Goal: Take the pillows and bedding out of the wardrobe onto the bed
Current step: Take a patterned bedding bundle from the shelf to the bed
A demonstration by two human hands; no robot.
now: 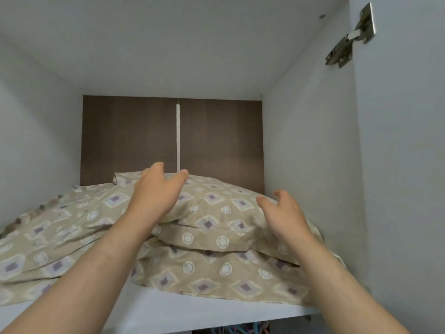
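Note:
Two beige patterned pillows lie stacked on the wardrobe's upper shelf (168, 309): the top pillow (216, 213) rests on the lower pillow (216, 273). Folded bedding (55, 237) in the same print lies to their left. My left hand (156, 191) is spread over the top pillow's left side, fingers apart, just above or touching the fabric. My right hand (284, 213) hovers at the pillow's right end, fingers curled and apart, holding nothing.
White side walls close in the compartment, with a brown back panel (130, 141) behind. A metal door hinge (349, 37) sticks out at the upper right. Coloured hangers (240, 330) show below the shelf's front edge.

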